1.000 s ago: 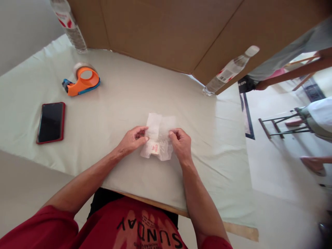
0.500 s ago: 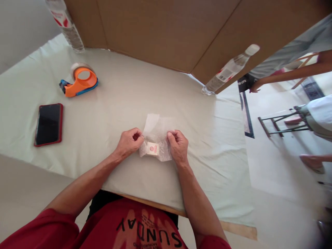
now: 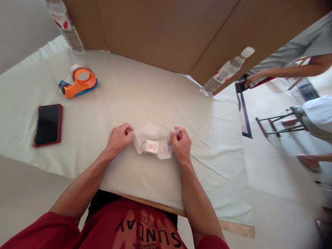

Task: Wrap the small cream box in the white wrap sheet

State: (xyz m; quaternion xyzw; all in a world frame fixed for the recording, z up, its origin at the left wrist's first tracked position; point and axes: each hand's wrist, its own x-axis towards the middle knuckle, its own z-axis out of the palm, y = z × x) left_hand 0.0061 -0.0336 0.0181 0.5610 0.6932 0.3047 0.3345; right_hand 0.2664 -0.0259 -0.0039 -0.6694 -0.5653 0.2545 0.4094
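Note:
A sheet of bubble wrap [image 3: 164,148] stretches between my two hands above the cloth-covered table. Lying on it is a small pale box [image 3: 150,146] with red print on top. My left hand [image 3: 120,139] pinches the wrap's left edge near the far corner. On the other side, my right hand [image 3: 181,142] grips the right edge between thumb and fingers. Neither hand touches the box. The far part of the wrap is raised and looks blurred.
An orange tape dispenser [image 3: 82,82] and a red-cased phone [image 3: 48,125] lie on the left of the table [image 3: 124,93]. Brown cardboard [image 3: 155,31] stands along the back, with water bottles [image 3: 224,74] [image 3: 67,29] beside it. Other people and a stool are at the right.
My hands have moved apart, the left one leftward and slightly away from me. The bubble wrap is pulled wider, and its far edge has lifted and folded toward the box.

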